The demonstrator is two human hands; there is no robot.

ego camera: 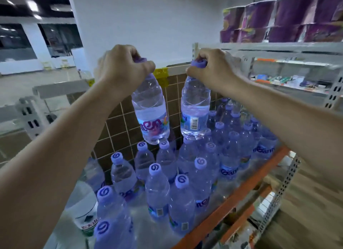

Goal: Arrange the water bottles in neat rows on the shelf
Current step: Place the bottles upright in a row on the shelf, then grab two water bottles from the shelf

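Note:
My left hand (120, 66) grips the purple cap of a clear water bottle (150, 111) and holds it hanging in the air. My right hand (211, 66) grips the cap of a second water bottle (194, 111) the same way, beside the first. Both bottles hang just above the rear bottles of a crowd of several capped water bottles (159, 189) standing on the shelf (232, 194) with an orange front edge. The standing bottles form loose rows running from near left to far right.
A brown tiled wall (118, 126) backs the shelf. A different, white-labelled bottle (83, 211) stands at the near left. Above right, an upper shelf (278, 46) carries purple packs (289, 20); a middle shelf (297, 81) holds small goods. White perforated uprights (282, 194) stand at the right.

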